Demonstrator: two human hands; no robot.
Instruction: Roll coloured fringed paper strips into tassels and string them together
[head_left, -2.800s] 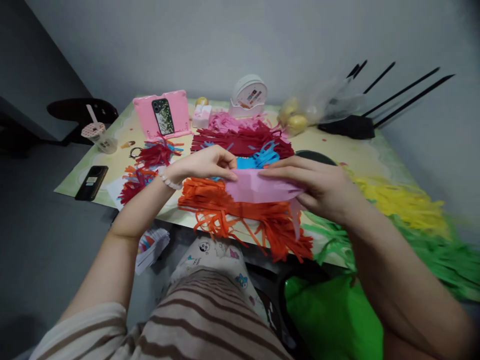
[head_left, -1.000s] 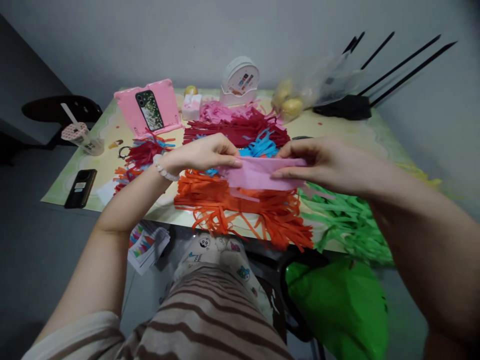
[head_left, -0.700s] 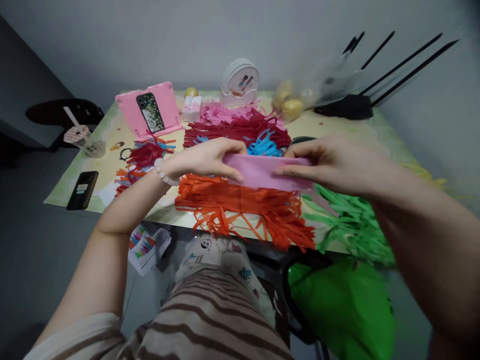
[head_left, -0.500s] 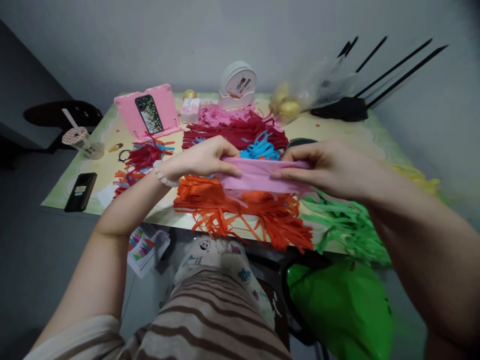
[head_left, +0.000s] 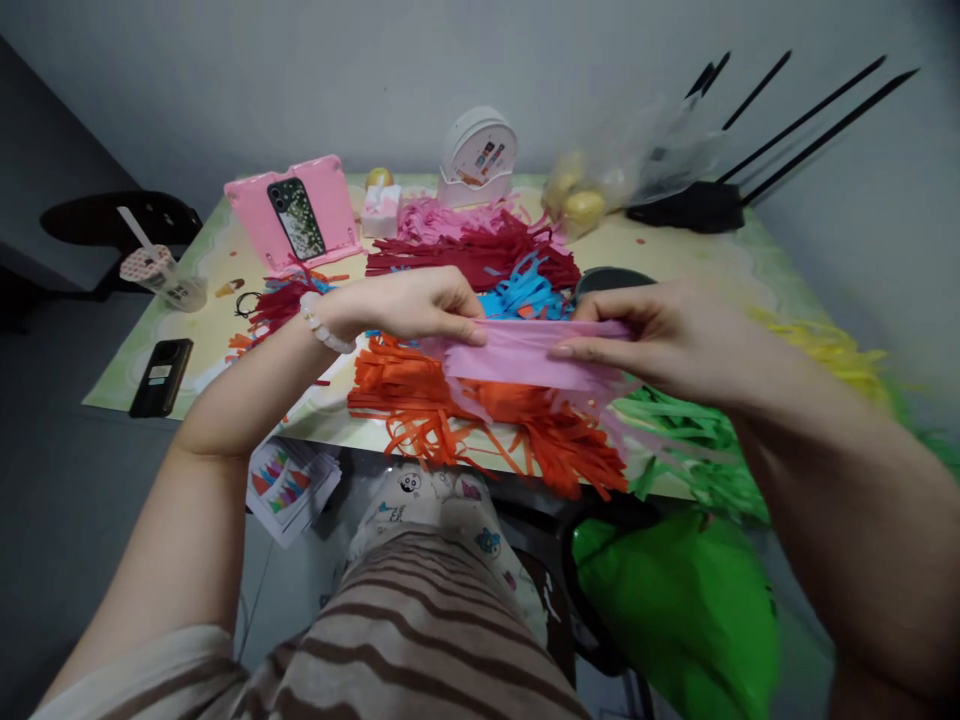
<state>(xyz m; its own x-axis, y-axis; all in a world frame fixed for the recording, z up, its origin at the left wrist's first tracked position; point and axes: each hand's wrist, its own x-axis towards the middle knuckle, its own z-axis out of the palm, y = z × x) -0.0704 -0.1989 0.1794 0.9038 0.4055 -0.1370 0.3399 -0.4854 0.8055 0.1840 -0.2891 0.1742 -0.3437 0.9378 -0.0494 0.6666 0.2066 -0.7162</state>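
A pink tissue-paper fringe (head_left: pixel 525 352) is stretched between my two hands above the table. My left hand (head_left: pixel 431 305) pinches its left end between thumb and fingers, and a bead bracelet circles that wrist. My right hand (head_left: pixel 637 335) grips the right end, thumb along the front. Loose pink strips dangle below the band. Beneath it lies an orange tissue fringe (head_left: pixel 420 390) with cut strips toward the front edge. Blue strips (head_left: pixel 529 290) and a dark red fringe (head_left: pixel 465 258) lie just behind my hands. Green strips (head_left: pixel 690 440) spread under my right forearm.
A pink tablet case (head_left: pixel 251 215) with a phone (head_left: pixel 300 220) leaning on it stands back left. Also on the table are a cup (head_left: pixel 169 280), a dark phone (head_left: pixel 161 377), a white round box (head_left: pixel 480 150), a bag of yellow fruit (head_left: pixel 581 205) and a black router (head_left: pixel 694 207).
The pink fringe stays between both hands, and its loose strips now hang lower and swing out to the right. My hands have shifted only slightly; the view has tilted a little.
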